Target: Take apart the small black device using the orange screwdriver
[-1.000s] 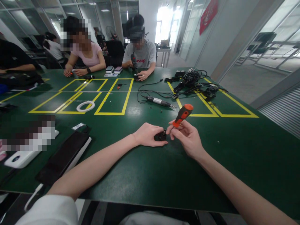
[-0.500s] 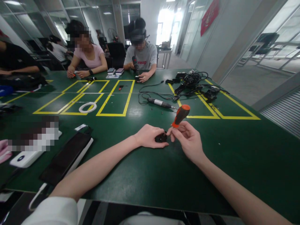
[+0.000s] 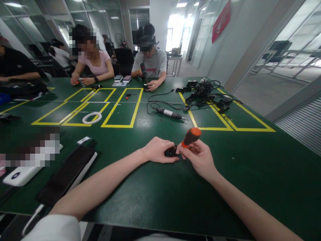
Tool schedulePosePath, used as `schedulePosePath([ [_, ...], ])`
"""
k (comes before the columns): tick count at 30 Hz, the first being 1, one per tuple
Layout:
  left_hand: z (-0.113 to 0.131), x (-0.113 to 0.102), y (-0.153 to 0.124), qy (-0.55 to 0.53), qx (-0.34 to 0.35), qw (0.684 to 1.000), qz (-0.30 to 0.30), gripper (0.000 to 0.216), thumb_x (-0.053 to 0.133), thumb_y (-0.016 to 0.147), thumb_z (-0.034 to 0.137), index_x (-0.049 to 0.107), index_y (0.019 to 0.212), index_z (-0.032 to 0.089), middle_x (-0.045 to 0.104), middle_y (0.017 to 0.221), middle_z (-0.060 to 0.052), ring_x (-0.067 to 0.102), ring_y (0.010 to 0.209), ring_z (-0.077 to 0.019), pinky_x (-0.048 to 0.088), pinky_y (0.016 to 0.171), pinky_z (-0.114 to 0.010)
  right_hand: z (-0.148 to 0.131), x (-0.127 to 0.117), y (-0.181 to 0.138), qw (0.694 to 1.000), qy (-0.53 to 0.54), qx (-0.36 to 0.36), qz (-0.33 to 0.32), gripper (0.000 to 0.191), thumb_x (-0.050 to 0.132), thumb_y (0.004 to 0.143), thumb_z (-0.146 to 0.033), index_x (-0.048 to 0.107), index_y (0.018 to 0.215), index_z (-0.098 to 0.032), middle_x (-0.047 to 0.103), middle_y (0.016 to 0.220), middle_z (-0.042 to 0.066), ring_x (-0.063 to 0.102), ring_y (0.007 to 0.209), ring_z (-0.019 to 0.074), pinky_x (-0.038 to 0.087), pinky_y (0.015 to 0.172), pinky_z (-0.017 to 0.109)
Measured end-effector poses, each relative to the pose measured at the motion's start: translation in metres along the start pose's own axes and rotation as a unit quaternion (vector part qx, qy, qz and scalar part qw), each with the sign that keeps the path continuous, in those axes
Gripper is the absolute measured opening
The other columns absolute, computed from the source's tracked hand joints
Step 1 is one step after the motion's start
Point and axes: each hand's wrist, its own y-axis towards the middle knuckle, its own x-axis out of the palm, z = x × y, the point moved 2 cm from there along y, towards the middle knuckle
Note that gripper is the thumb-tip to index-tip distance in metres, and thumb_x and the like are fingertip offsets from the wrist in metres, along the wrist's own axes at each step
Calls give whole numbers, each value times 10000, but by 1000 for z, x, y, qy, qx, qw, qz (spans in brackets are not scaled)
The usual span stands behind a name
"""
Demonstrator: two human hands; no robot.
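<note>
My left hand [image 3: 157,150] rests on the green table [image 3: 155,190] with its fingers closed on a small black part [image 3: 170,152], pinning it down. My right hand [image 3: 198,155] pinches a screwdriver [image 3: 190,137] with a black and orange handle. The screwdriver leans up to the right and its tip meets the black part between my two hands. Most of the part is hidden by my fingers.
An electric screwdriver [image 3: 168,113] with its cable lies beyond my hands, and a tangle of black cables [image 3: 205,90] sits at the back right. A dark flat case [image 3: 66,174] and a white box [image 3: 21,174] lie at left. Two people work across the table.
The screwdriver handle has tipped lower and sits closer to my right hand's fingers. Both hands stay on the black part; the view has shifted slightly.
</note>
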Motion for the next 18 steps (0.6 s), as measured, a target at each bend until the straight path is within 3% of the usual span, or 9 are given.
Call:
schedulePosePath([
  [5,0,0,0,-6,1,1000,1,329,637,916,526,645,924,197,761,870,-15,716,749,-160,406,617,-236,0,-1,1,1000,-12,1,-8,388,771,853,-572,688,795,-198,685,717,30,566,523,127,533,535,294],
  [9,0,0,0,-11,0,1000,2,338,653,905,527,625,870,192,736,799,-7,691,695,-145,406,614,-231,1,-1,2,1000,16,3,0,396,748,865,-595,667,858,-208,695,694,18,562,508,127,533,527,290],
  [14,0,-1,1,-1,-1,1000,-2,361,658,894,542,603,809,195,694,729,5,657,642,-141,371,568,-241,1,-4,2,1000,-17,16,17,385,836,793,-548,655,777,-209,697,686,19,554,520,128,520,524,283],
  [18,0,0,1,1,0,1000,1,341,656,894,525,611,829,193,700,753,2,667,668,-143,376,577,-239,3,-5,3,1000,-5,5,12,386,765,855,-579,696,806,-202,679,719,23,543,511,122,511,531,294],
])
